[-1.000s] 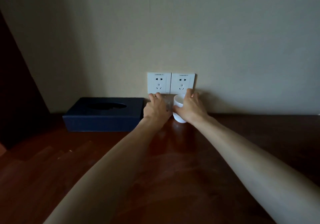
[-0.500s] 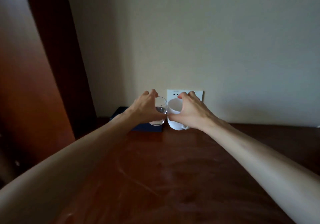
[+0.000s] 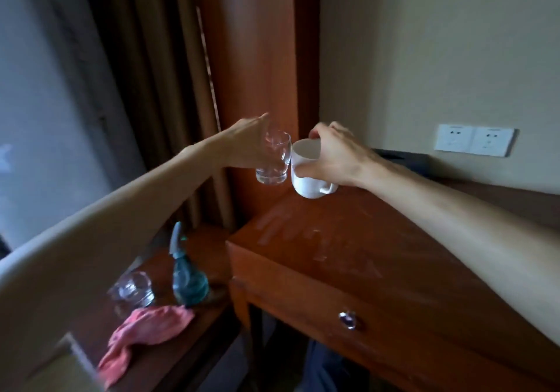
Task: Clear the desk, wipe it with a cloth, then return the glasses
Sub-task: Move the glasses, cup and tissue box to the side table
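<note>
My left hand (image 3: 247, 143) grips a clear glass (image 3: 274, 158) from its left side and holds it in the air past the desk's left end. My right hand (image 3: 336, 155) grips a white mug (image 3: 306, 179) from the right, just above the back left corner of the red-brown wooden desk (image 3: 363, 255). Glass and mug hang side by side, almost touching. A pink cloth (image 3: 145, 334) lies crumpled on a lower side table (image 3: 194, 319) at the bottom left.
On the side table stand another clear glass (image 3: 133, 290) and a teal glass bottle (image 3: 188, 279). A dark tissue box (image 3: 406, 161) sits by the wall under two white sockets (image 3: 474, 140). Curtains and a wooden panel rise behind the hands. The desk drawer has a metal knob (image 3: 348, 320).
Both hands have lifted the glass and the mug off the desk and carried them left, away from the sockets. My view has swung left and down, revealing the side table.
</note>
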Available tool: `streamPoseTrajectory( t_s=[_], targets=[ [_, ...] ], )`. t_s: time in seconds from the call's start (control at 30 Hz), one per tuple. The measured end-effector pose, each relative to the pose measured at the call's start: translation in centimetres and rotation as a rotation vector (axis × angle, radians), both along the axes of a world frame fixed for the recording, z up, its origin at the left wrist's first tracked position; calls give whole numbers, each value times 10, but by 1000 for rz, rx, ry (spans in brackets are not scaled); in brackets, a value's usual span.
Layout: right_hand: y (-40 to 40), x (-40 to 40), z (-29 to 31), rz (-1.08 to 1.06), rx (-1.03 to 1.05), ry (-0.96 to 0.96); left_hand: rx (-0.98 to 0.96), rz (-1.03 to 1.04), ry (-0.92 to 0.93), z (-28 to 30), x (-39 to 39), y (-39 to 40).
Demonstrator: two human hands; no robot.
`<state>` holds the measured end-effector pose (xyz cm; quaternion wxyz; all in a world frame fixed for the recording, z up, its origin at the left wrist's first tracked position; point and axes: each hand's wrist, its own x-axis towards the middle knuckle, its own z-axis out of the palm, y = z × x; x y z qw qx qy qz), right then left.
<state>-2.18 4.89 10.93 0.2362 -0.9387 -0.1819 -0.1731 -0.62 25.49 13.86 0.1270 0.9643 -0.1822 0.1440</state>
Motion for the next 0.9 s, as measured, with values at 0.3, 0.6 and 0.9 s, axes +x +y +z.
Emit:
streamPoseTrajectory(
  t_s=[0.3,0.6,0.9],
  targets=[
    [207,-13,-60,292,37,85,32,234,80,-50,-64,203],
    [361,13,-140,396,15,227,-46,346,149,-149,-45,360],
    [445,100,-216,179,-6,253,-138,285,188,-253,69,434]
  ],
)
